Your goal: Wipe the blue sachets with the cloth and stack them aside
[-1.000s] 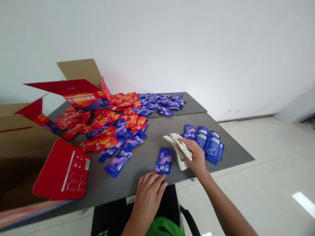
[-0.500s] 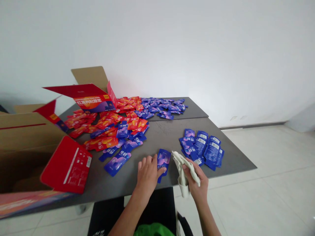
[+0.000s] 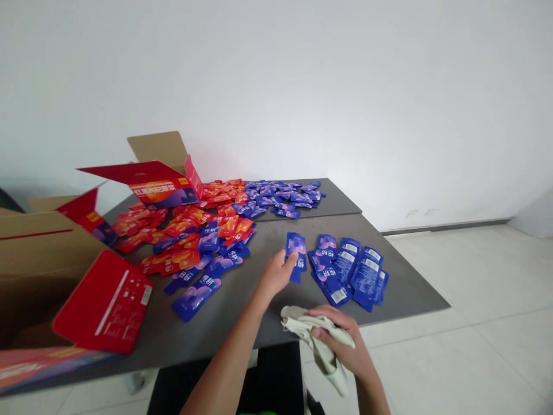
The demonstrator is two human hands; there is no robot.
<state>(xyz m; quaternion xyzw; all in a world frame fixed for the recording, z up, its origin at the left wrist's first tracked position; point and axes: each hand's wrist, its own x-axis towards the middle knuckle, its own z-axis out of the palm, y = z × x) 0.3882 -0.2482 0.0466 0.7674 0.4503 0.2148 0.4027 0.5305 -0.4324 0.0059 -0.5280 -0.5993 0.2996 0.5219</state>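
Left hand [image 3: 277, 274]: fingers pinching one blue pouch [image 3: 295, 242], at hand's 1 o'clock. Right hand [image 3: 345, 343]: fingers closed around pale cloth [image 3: 305, 325], pouch's 5 o'clock. Probably done: small blue batch [image 3: 345, 268], pouch's 3 o'clock. Probably left: loose red-and-blue pile [image 3: 185, 242], its 9-10 o'clock, on counter [image 3: 268, 236].

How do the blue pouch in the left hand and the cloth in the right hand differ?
Colour: the pouch is blue with purple print; the cloth is pale.
Shape: the pouch looks flat and smooth-edged, while the cloth is bunched and creased.
Place: the pouch is farther from the person than the cloth.
Shared: each is held in one hand.
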